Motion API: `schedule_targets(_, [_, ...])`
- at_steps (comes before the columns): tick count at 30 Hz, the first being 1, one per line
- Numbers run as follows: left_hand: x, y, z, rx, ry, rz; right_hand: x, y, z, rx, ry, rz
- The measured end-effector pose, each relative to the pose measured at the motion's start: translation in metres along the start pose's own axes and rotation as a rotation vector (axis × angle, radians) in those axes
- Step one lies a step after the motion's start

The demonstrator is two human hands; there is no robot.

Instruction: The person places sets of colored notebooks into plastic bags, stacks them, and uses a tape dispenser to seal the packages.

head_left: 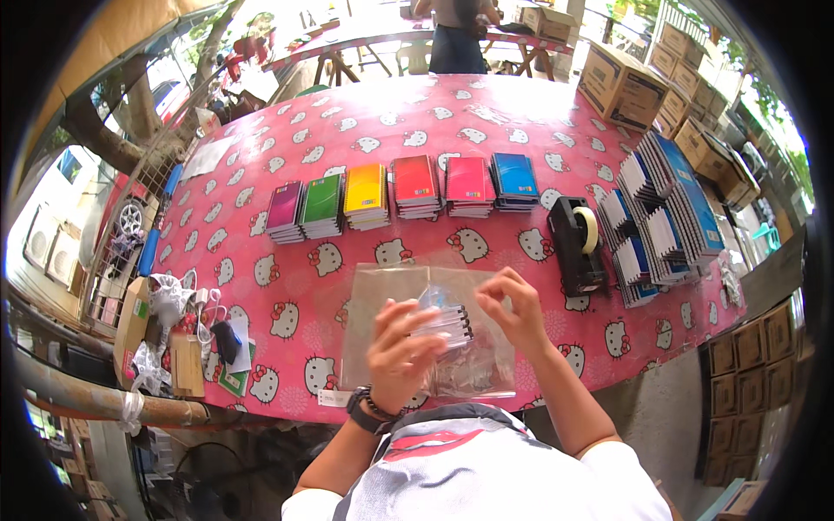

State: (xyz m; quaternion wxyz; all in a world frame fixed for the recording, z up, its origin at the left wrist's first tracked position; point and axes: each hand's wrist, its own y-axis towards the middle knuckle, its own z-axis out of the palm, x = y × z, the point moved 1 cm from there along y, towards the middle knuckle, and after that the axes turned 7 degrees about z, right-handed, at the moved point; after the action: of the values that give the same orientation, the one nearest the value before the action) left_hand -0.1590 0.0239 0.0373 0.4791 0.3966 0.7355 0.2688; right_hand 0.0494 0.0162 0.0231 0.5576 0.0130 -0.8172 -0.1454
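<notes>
A small stack of notebooks with black spiral binding (453,330) lies at the front of the table, on or in clear plastic bags (369,317); which of the two I cannot tell. My left hand (404,347) is just left of the stack, its fingers stretched and apart, partly covering it. To the right of the stack, my right hand (519,308) is raised with fingers curled and thumb near the index finger. Anything pinched there is too clear or small to make out. A dark watch (363,410) sits on my left wrist.
Beyond the bags stand several notebook stacks in a row, from a purple stack (285,211) to a blue stack (515,181). A black tape dispenser (575,247) and piled blue notebooks (669,208) are right. Clutter with a cardboard box (130,334) lies left. A person (458,39) stands beyond.
</notes>
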Motion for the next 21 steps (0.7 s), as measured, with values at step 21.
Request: schedule_targets(21, [0.066, -0.009, 0.021, 0.353, -0.682, -0.787, 0.014, 0.036, 0.023, 0.283, 0.25, -0.098])
